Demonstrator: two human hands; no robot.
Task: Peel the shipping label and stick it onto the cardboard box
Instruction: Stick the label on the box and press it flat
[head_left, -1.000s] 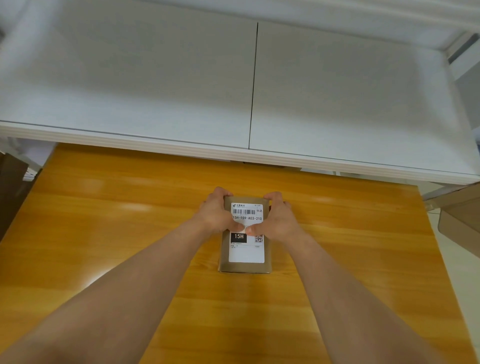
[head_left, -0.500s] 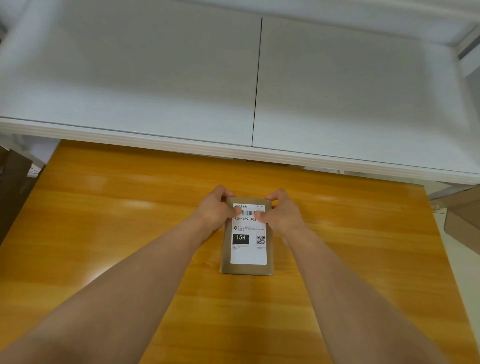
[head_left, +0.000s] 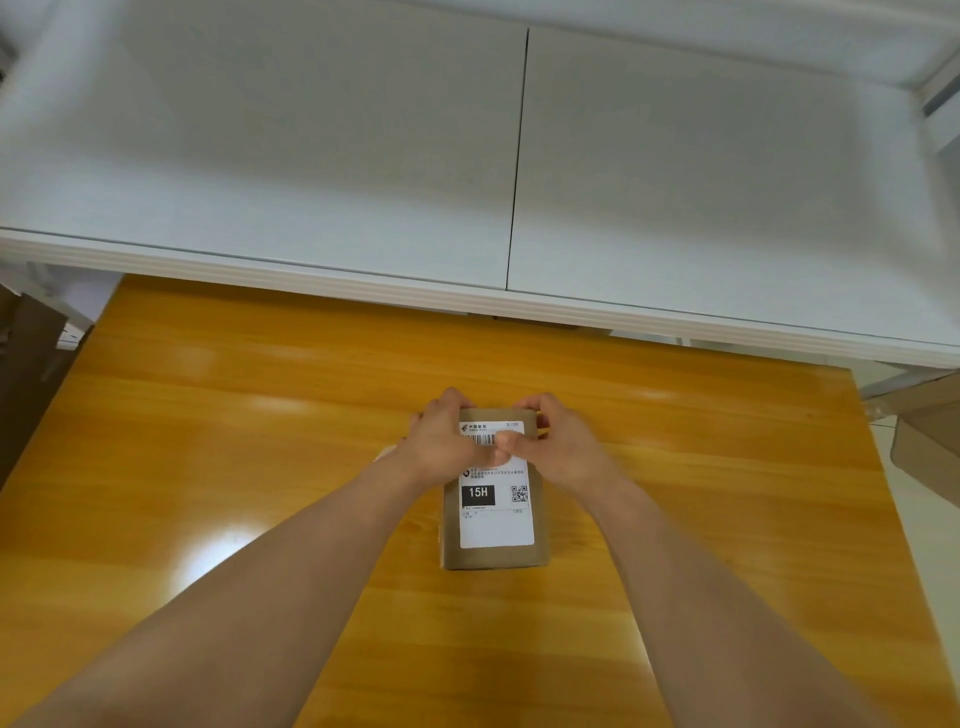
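A small brown cardboard box (head_left: 493, 557) lies flat on the orange wooden table (head_left: 234, 467). A white shipping label (head_left: 496, 525) with a barcode, a black "15H" block and a QR code covers most of its top face. My left hand (head_left: 445, 441) grips the box's far left corner, thumb pressing on the label's upper part. My right hand (head_left: 561, 447) holds the far right corner, its thumb also on the label, meeting the left thumb near the barcode. The label's middle text line is hidden under the thumbs.
A white shelf or cabinet top (head_left: 519, 171) overhangs the table's far edge. Brown cardboard (head_left: 930, 441) stands past the right table edge, and a dark brown object (head_left: 26, 374) stands past the left edge.
Both thumbs have slid from the label's outer edges toward its middle and now touch near the barcode. The box has stayed in place.
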